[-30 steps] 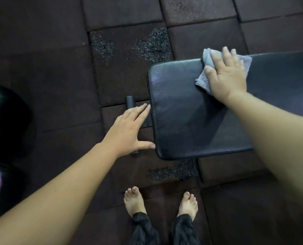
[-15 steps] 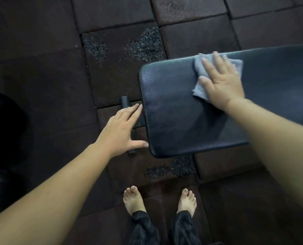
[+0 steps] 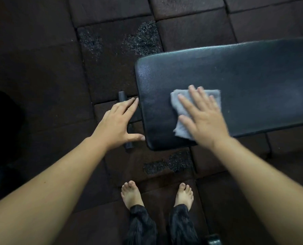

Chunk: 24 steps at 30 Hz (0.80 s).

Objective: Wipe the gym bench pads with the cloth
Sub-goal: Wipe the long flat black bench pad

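A black padded gym bench pad (image 3: 244, 82) runs from the centre off to the right. A grey cloth (image 3: 178, 104) lies on its near left part. My right hand (image 3: 203, 119) presses flat on the cloth with straight, spread fingers, close to the pad's near edge. My left hand (image 3: 117, 124) rests against the pad's left end, fingers straight, thumb touching the near left corner.
Dark rubber floor tiles (image 3: 41, 68) with crumbled patches surround the bench. A black bar of the bench frame (image 3: 122, 97) lies on the floor beneath my left hand. My bare feet (image 3: 131, 193) stand just in front. A dark round object (image 3: 2, 124) sits at the left edge.
My right hand has slid the cloth from the pad's far edge toward the near edge and slightly left. My left hand stays at the pad's left end.
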Available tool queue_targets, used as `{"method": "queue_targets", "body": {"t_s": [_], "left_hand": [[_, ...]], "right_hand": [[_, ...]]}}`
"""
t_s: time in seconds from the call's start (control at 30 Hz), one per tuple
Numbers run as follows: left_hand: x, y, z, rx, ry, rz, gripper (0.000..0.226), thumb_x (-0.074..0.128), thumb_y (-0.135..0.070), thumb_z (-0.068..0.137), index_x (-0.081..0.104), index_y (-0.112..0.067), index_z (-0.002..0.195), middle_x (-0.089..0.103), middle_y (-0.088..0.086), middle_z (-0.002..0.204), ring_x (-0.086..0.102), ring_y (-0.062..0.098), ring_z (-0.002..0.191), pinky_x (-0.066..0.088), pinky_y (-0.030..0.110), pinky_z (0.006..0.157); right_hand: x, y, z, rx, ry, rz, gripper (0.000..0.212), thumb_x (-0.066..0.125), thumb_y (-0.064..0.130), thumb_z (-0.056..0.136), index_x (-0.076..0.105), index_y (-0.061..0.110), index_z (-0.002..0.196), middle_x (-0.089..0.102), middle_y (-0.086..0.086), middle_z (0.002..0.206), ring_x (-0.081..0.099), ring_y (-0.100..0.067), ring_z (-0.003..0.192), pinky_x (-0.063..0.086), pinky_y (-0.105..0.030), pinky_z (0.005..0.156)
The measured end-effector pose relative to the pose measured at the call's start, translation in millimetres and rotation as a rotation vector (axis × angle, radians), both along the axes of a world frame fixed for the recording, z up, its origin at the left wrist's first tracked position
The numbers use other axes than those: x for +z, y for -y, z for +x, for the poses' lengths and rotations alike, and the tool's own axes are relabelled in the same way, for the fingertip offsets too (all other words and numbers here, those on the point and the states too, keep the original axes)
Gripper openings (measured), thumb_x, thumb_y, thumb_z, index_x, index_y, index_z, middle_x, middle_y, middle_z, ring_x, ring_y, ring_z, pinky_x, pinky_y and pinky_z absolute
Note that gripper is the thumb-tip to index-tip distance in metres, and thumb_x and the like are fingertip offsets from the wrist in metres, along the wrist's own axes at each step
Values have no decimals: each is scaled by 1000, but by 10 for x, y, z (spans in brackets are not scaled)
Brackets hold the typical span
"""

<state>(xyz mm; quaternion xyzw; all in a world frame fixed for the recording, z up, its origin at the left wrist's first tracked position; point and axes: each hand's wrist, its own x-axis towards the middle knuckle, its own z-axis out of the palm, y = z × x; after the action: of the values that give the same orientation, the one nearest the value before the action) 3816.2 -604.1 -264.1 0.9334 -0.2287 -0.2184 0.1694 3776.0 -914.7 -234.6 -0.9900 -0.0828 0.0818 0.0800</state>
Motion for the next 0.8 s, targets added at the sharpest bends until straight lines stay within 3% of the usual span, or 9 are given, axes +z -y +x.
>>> {"method": "queue_targets", "body": {"t_s": [0.07,0.17,0.3,0.43,0.6,0.7,0.8], "left_hand": [[-6,-4,-1,2,-6,-3,126,45,-94,66,4,-29,166,15,-4,171,18,22,154,29,48,121],[-23,-27,-11,22,-17,-19,125,45,-96,66,3,-33,166,15,-3,172,17,23,154,29,49,120],[-58,-40,-26,37,-8,-47,122,50,-94,67,5,-37,165,17,-1,171,20,25,153,32,51,118],[-93,-52,-27,44,-6,-70,118,46,-92,68,13,-33,165,19,0,170,21,26,152,35,54,117],[-36,-37,-48,47,-6,-80,120,53,-91,71,2,-38,165,12,-5,172,17,22,153,31,49,118],[25,-5,-60,34,31,-92,125,62,-82,71,5,-26,167,13,-5,172,23,22,151,33,47,118],[97,28,-61,20,66,-64,126,67,-76,70,10,-17,166,20,-3,171,27,23,149,38,46,115]], "right_hand": [[9,199,42,-72,-32,-21,62,30,57,103,27,35,162,13,-3,172,8,-26,159,11,-51,127],[8,-190,-184,-158,-11,-43,65,30,55,102,26,30,162,12,-8,172,7,-31,159,11,-53,127],[20,-911,-494,-5,-15,-47,64,34,53,103,25,30,163,10,-9,172,6,-31,159,12,-54,126],[29,-1091,350,38,-14,-25,60,34,51,104,29,31,161,12,-9,172,9,-31,159,12,-52,125],[68,-1103,1469,-21,-82,-53,61,28,54,106,19,36,163,3,-5,173,-1,-26,159,2,-50,128],[88,-1087,1106,-1,-53,-44,63,29,55,104,20,34,163,3,-6,173,-1,-27,159,1,-49,127],[100,-895,673,177,-71,-13,63,29,57,103,23,35,163,8,-5,173,4,-27,159,4,-48,127]]}}
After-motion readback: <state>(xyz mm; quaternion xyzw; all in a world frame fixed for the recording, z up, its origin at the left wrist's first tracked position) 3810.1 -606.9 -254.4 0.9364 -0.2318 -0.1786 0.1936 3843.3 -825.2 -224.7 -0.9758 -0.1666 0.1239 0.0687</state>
